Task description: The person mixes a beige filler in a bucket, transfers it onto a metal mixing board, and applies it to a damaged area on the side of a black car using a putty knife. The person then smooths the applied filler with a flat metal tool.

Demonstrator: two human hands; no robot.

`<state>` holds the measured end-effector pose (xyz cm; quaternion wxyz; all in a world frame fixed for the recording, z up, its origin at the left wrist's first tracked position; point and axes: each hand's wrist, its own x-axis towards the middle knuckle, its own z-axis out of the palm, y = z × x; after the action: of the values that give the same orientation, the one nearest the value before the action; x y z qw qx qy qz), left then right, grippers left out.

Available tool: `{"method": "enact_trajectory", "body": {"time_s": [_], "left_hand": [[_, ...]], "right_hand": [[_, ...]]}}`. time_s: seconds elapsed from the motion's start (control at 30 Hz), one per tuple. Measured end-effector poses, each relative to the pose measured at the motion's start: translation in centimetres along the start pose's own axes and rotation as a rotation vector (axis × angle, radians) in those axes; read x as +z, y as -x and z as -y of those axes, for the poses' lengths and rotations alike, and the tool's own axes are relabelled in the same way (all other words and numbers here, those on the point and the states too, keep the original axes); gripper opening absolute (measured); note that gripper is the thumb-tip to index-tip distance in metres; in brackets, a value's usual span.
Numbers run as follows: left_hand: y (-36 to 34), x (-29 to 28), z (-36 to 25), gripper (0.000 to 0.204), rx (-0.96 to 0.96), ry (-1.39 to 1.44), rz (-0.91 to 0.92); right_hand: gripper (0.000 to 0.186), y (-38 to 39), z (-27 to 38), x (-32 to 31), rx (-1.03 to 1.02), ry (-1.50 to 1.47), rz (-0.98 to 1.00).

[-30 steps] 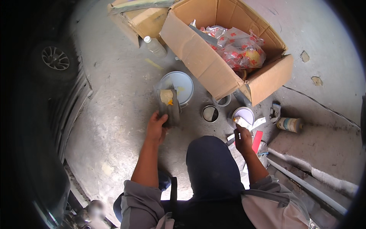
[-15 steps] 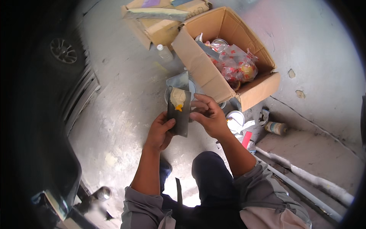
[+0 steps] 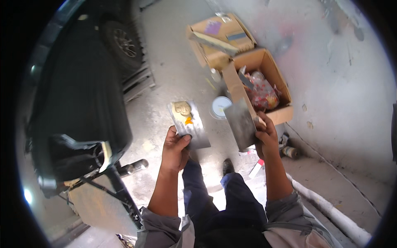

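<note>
Head view: our left hand (image 3: 175, 151) is clamped on a flat grey plate (image 3: 197, 135) by its near end, thumb on top. Beige paste (image 3: 182, 109) sits at that plate's far end, with an orange dab (image 3: 189, 120) just on the thumb side of it. Our right hand (image 3: 268, 138) grasps a second plate (image 3: 239, 124) by its right edge; plates apart. Past the grips, on the floor: a round pail (image 3: 221, 104), then an open box (image 3: 236, 84) holding a red-patterned clear bag (image 3: 261, 94). Farther out, a carton (image 3: 225, 33) with a purple patch. Right of our right grip, a can (image 3: 290, 152); any print on it is too small to read.
</note>
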<state>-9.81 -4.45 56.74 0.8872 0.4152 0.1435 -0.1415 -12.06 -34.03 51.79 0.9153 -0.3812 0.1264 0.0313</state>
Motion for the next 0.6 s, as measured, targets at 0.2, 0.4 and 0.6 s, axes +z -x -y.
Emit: {"method": "enact_trajectory", "body": {"time_s": [0.2,0.4,0.6], "left_hand": [[11.1,5.3,-9.6,0.038,0.343,0.03,0.05],[21.8,4.6,-15.4,0.038,0.572,0.068,-0.032],[32.8,1.8,-17.8,0.036,0.724,0.053,-0.168]], "right_hand": [[0.047,6.5,3.0,11.3,0.188,0.018,0.277],[0.055,9.5,5.7,19.7,0.058,0.111,0.401],[0.07,16.9,5.7,28.9,-0.17,0.482,0.653]]}}
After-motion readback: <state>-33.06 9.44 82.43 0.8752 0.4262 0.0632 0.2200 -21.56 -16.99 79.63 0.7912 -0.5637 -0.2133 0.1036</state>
